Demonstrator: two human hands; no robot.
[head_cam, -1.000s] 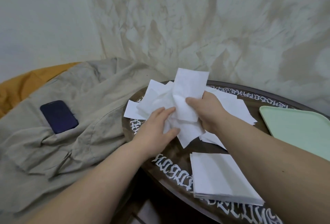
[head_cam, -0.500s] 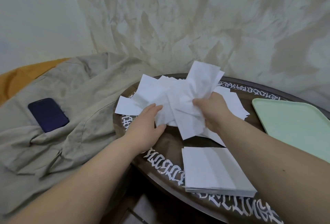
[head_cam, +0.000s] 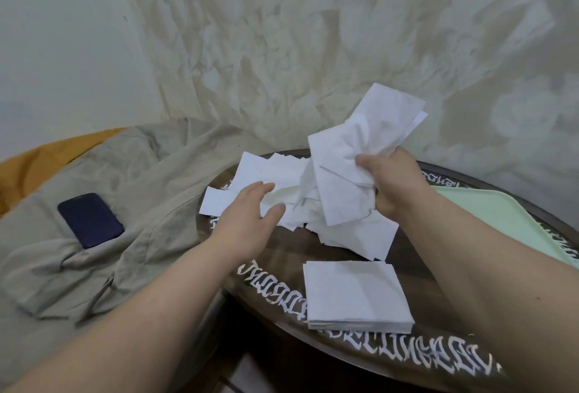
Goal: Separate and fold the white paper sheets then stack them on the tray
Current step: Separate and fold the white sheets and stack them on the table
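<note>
The right hand (head_cam: 396,184) clenches a crumpled bunch of white sheets (head_cam: 360,154) above the loose pile (head_cam: 282,192) on the table (head_cam: 282,255); the left hand (head_cam: 250,217), fingers relaxed, presses the pile. Best peel one sheet free, keeping the pile pinned; the tray (head_cam: 501,220) waits bare, right.

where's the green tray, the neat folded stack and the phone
green tray (head_cam: 501,220), head view, on its bare flat surface
folded stack (head_cam: 354,292), head view, on the top sheet's middle
phone (head_cam: 91,220), head view, on the middle of its dark face
</note>
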